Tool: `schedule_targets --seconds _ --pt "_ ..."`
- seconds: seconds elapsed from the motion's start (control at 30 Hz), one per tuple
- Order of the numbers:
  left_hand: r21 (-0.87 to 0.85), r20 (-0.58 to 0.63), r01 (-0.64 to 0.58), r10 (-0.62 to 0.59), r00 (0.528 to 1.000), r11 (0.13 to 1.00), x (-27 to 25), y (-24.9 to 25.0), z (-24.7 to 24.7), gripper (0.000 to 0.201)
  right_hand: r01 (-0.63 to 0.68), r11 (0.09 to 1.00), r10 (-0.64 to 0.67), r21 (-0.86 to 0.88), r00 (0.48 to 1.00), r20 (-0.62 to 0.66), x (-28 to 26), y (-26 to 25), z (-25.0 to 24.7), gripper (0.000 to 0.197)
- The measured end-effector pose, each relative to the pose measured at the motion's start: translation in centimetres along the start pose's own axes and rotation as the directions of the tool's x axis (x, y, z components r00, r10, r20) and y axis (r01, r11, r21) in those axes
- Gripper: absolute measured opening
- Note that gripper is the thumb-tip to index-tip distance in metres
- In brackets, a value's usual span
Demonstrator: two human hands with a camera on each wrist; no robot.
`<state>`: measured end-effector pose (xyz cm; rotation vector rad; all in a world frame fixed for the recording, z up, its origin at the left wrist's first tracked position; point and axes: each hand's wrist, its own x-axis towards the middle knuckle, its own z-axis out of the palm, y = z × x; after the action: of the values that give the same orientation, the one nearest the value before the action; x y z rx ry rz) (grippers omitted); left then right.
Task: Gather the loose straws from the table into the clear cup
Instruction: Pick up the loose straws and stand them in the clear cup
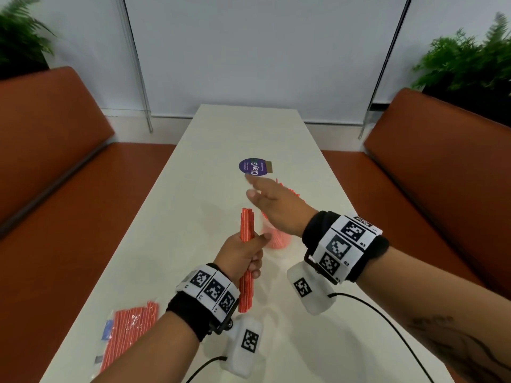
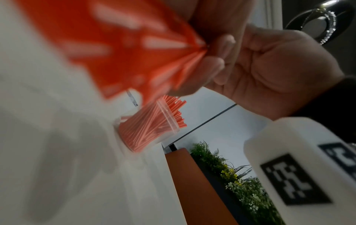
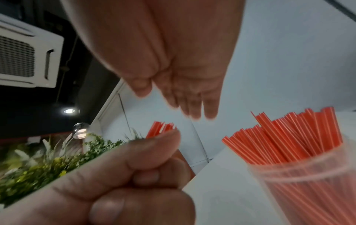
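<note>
Straws (image 1: 247,252), red-orange with thin white stripes, form a bundle gripped upright in the left hand (image 1: 240,259), fingers curled round its middle, above the table (image 1: 171,222). Just beyond, the clear cup (image 1: 276,239) stands packed with matching straws; the right hand (image 1: 272,203) hovers over it, fingers straight, holding nothing.
</note>
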<state>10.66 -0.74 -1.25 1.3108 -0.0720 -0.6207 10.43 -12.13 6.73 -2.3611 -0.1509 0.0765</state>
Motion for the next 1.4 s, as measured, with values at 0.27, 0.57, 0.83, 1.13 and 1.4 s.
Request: schedule_targets --seconds 0.27,0.57,0.83,1.13,1.4 --pt "0.012 0.019 0.022 -0.022 1.0 1.0 -0.4 -0.2 -0.1 0.031 -0.039 0.986 0.035 0.165 0.999 0.023 -0.3 0.6 1.1 0.047" --pt "0.099 -0.212 -0.186 0.203 0.956 0.978 0.4 0.7 0.7 0.041 -0.194 0.916 0.077 0.352 0.944 0.32 -1.7 2.4 3.0 0.087" --pt "0.284 -0.121 -0.26 0.304 0.945 0.923 0.4 1.5 1.6 0.071 -0.015 0.869 0.106 0.494 0.982 -0.157 -1.8 2.3 5.1 0.027" --pt "-0.448 0.177 0.361 -0.315 0.933 0.818 0.7 -1.3 -1.0 0.083 0.165 0.758 0.102 0.631 0.926 -0.364 -1.2 1.1 4.3 0.03" --pt "-0.479 0.188 0.299 -0.236 0.953 0.826 0.0 -1.0 -1.7 0.057 0.037 0.773 0.067 0.633 0.988 -0.14 -1.5 3.4 6.3 0.031"
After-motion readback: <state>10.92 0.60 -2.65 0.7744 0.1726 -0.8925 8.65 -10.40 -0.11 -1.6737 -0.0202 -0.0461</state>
